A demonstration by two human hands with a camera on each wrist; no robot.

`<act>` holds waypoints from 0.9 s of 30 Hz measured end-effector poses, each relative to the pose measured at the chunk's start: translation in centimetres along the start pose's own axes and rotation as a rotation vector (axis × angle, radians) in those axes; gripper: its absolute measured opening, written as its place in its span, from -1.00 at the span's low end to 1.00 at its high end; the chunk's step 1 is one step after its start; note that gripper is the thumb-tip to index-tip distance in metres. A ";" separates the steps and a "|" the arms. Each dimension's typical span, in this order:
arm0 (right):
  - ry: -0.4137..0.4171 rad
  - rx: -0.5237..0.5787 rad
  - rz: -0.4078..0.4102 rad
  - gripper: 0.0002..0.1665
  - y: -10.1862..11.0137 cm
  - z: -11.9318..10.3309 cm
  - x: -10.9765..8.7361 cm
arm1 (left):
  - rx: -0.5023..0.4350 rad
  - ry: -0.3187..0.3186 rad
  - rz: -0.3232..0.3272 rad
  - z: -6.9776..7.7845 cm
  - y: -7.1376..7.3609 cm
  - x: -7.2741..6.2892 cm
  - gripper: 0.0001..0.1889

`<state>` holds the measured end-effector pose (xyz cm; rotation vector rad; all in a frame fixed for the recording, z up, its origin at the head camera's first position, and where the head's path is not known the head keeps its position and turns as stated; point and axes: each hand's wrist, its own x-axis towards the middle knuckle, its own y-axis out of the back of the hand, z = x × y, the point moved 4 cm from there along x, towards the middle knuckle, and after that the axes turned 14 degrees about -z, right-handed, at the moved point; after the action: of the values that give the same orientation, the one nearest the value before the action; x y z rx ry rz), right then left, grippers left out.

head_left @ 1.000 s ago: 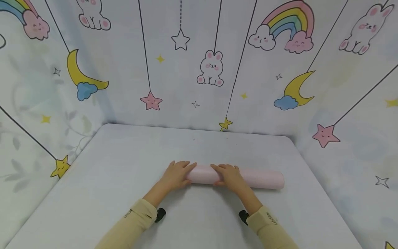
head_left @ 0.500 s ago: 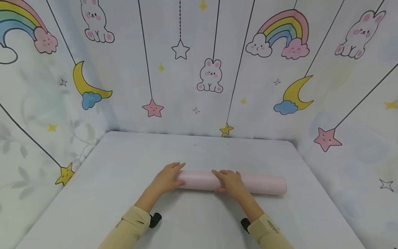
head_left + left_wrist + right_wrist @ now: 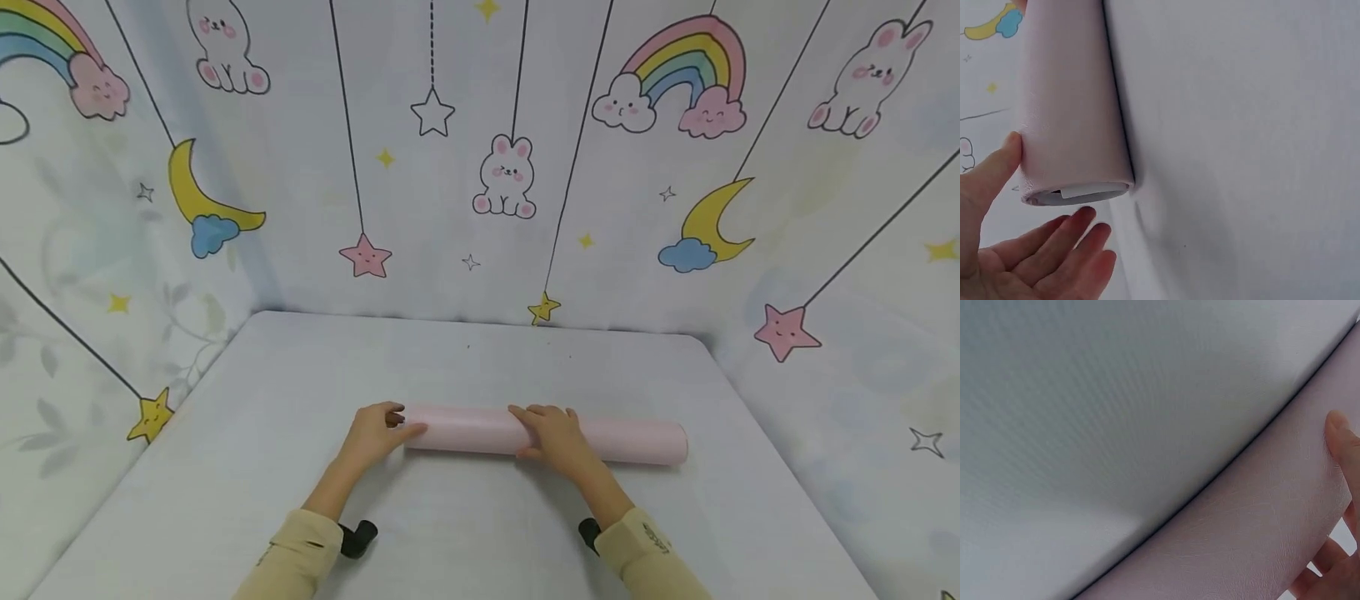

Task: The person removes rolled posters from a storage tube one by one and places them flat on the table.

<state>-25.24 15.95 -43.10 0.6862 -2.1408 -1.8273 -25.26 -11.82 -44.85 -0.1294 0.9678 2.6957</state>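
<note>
A pale pink roll (image 3: 465,431) of sheet material lies sideways on the white table. Its left end, seen in the left wrist view, is hollow, with a white edge (image 3: 1094,189) inside. At that end is my left hand (image 3: 370,435); the thumb touches the roll's side, while the other fingers (image 3: 1063,253) are loosely bent just off the end, apart from it. My right hand (image 3: 558,433) holds the roll near its middle, fingers over the far side. Its thumb (image 3: 1338,428) lies on the near side in the right wrist view.
The white table (image 3: 300,367) has rounded far corners. Behind it and at both sides hangs a cloth wall (image 3: 450,192) printed with rabbits, stars, moons and rainbows. A black wrist camera (image 3: 358,539) sits at the left cuff, another (image 3: 589,533) at the right.
My left hand has slid left along the roll to its end, and its fingers have come off the roll. The right hand stays at the same place on the roll.
</note>
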 end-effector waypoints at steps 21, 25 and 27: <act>-0.004 -0.027 0.016 -0.19 0.0 0.3 0.2 | -0.638 0.076 -0.210 -1.7 -1.2 0.7 -0.53; -0.012 -0.002 -0.002 -0.20 0.0 0.3 0.1 | -0.616 0.077 -0.186 -1.9 -1.2 0.6 -0.54; -0.016 0.009 -0.009 -0.20 0.1 0.3 0.1 | -0.613 0.074 -0.178 -2.0 -1.1 0.5 -0.55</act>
<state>-25.45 16.18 -43.11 0.6873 -2.1602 -1.8350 -25.41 -12.14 -47.13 -0.4133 0.1059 2.7353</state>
